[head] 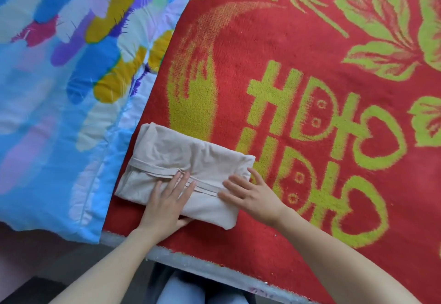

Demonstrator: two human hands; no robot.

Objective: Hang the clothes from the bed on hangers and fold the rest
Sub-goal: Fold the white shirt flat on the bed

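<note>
A beige garment [171, 153] lies folded into a compact rectangle on the red blanket [274, 48], near the bed's front edge. My left hand [167, 201] lies flat on its near half, fingers straight, thumb at the front fold. My right hand [250, 191] presses its right end with spread, straight fingers. Neither hand grips the cloth. A narrow hem or strap runs across the garment under my fingertips.
A blue quilt [59, 89] with bright blotches covers the bed's left side and overlaps the blanket's edge. The red blanket carries yellow-green flowers and characters to the right. The bed's front edge [214, 268] runs diagonally below my forearms.
</note>
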